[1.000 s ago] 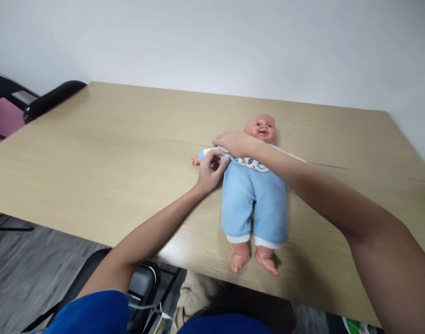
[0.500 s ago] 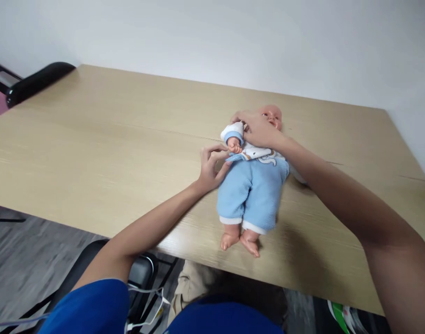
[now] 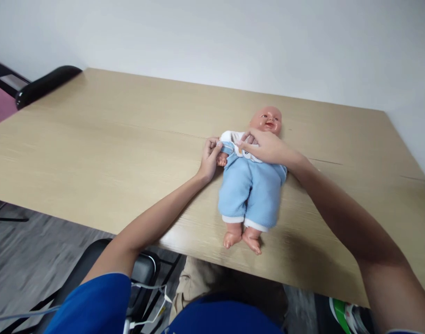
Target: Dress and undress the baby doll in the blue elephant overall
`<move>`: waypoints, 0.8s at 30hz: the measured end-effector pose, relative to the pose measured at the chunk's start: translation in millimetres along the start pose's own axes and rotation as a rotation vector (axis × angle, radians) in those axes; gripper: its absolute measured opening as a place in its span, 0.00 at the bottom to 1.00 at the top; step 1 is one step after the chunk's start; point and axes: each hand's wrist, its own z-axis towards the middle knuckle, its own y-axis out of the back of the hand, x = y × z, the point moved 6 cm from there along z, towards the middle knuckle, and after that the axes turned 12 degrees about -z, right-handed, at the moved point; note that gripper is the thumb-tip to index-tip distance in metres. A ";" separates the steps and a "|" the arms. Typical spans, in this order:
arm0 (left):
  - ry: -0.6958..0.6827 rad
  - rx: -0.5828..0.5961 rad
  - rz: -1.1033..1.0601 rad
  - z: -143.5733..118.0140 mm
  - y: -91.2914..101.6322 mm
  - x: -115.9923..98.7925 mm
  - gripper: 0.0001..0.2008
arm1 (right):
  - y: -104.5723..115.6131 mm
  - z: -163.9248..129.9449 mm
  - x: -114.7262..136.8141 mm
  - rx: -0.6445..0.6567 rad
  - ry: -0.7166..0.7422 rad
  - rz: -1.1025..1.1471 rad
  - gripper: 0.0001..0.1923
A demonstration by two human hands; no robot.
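Hands, left (image 3: 209, 160) and right (image 3: 264, 146), grip doll's (image 3: 250, 185) sleeve near table (image 3: 94, 153) edge.

The plastic baby doll in a light blue fleece suit (image 3: 250, 185) now has its sleeved arm lowered from its raised position half a second ago, as the left hand (image 3: 209, 160) closes on the cuff and the right hand (image 3: 264, 146) slides from face to chest.

A long, light wooden table (image 3: 104, 139) fills the view, set against a plain white wall (image 3: 212, 37). At its far left corner stands 1 black chair (image 3: 47, 86) beside a pink panel (image 3: 0, 106). Below the near edge, grey floor (image 3: 28, 250) and another black chair seat (image 3: 142, 273) show.
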 end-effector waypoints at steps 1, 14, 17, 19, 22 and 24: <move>0.039 0.001 -0.054 1.6 0.2 2.9 0.34 | -1.9 -2.8 0.2 -0.011 0.009 -0.015 0.23; 0.212 0.083 -0.144 19.6 -11.4 14.4 0.40 | -25.2 -23.3 -20.2 -0.244 -0.014 0.395 0.22; 0.222 0.125 -0.155 28.3 -12.9 11.9 0.39 | -26.8 -23.2 -22.5 -0.227 -0.019 0.496 0.27; 0.314 0.176 -0.165 36.2 -18.8 17.0 0.37 | -27.5 -20.6 -25.0 -0.204 -0.037 0.573 0.33; 0.392 0.206 -0.184 48.4 -30.2 24.1 0.37 | -29.9 -16.8 -31.4 -0.180 -0.083 0.701 0.39; 0.374 0.196 -0.185 54.2 -35.2 24.5 0.38 | -31.1 -15.9 -36.2 -0.186 -0.117 0.752 0.41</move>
